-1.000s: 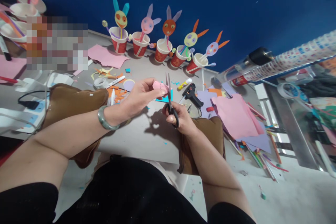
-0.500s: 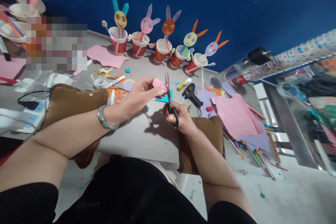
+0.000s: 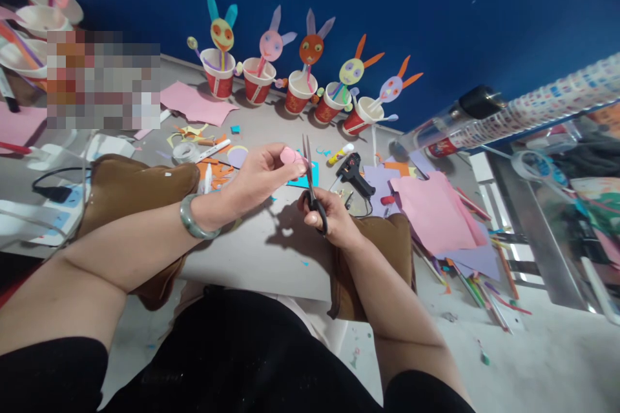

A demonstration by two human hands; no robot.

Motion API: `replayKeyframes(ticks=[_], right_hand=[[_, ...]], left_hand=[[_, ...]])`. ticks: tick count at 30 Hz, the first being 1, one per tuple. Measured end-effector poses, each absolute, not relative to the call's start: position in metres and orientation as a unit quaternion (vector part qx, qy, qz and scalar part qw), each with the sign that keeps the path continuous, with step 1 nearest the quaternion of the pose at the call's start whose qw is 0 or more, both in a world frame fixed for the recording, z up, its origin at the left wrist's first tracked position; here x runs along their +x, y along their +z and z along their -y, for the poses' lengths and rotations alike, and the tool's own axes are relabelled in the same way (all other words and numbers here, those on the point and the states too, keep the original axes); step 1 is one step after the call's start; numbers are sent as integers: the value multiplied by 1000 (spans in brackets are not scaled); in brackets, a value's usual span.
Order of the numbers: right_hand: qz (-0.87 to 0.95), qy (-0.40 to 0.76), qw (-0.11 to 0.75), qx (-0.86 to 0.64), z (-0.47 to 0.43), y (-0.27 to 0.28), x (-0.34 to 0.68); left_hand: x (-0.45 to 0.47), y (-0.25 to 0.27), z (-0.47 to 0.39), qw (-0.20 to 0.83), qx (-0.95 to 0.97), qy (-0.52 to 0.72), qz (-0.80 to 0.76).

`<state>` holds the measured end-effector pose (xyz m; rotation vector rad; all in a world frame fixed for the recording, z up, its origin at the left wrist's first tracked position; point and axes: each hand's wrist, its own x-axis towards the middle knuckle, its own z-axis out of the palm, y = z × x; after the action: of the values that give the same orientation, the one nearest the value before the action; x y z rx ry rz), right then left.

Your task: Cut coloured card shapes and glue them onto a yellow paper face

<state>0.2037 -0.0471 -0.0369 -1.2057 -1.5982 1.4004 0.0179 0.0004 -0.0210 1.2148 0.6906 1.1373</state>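
Head view: the person's left hand pinches a small piece of pink paper above the table, while the right hand grasps black-handled scissors, blades upright at the paper's edge. Beyond stand five rabbit-topped red cups; a glue gun lies near the right hand.

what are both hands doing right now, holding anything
Left hand: closed, pinching a small piece of pink paper.
Right hand: closed around the black-handled metal scissors.
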Motion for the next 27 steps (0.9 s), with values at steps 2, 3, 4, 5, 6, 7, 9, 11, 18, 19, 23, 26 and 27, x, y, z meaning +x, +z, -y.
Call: replayKeyframes(ticks=[2,3,4,5,6,7,9,11,18,19,23,26,27], right_hand=[[619,538,336,-464,47,-36,203],[620,538,334,-463,47,-36,203],[620,539,335,-462,47,-35,203],[619,540,336,-461,47,-35,203],[618,542,336,-459,47,-35,203],[617,544,337,-458,47,-35,203],[617,547,334,-456,47,-34,203],[617,549,334,-454,47,-34,204],[608,552,333,-463,46,-34,205],[607,553,333,-463,47,-33,205],[608,556,334,-458,47,-32,204],[609,553,329,-464,47,-32,204],[609,552,328,-466,47,-32,204]], left_hand=[[18,-20,0,617,535,489,-305],[18,-19,0,616,536,488,-307],[18,-19,0,616,537,487,-309],[17,-19,0,615,537,488,-309],[17,-19,0,614,537,489,-309],[17,-19,0,613,538,491,-308],[17,-19,0,609,541,493,-306],[17,-19,0,606,545,491,-308],[15,-19,-1,603,551,489,-306],[15,-19,-1,602,552,489,-307],[15,-19,-1,602,550,494,-303],[16,-18,0,607,544,494,-303],[16,-18,0,608,543,494,-303]])
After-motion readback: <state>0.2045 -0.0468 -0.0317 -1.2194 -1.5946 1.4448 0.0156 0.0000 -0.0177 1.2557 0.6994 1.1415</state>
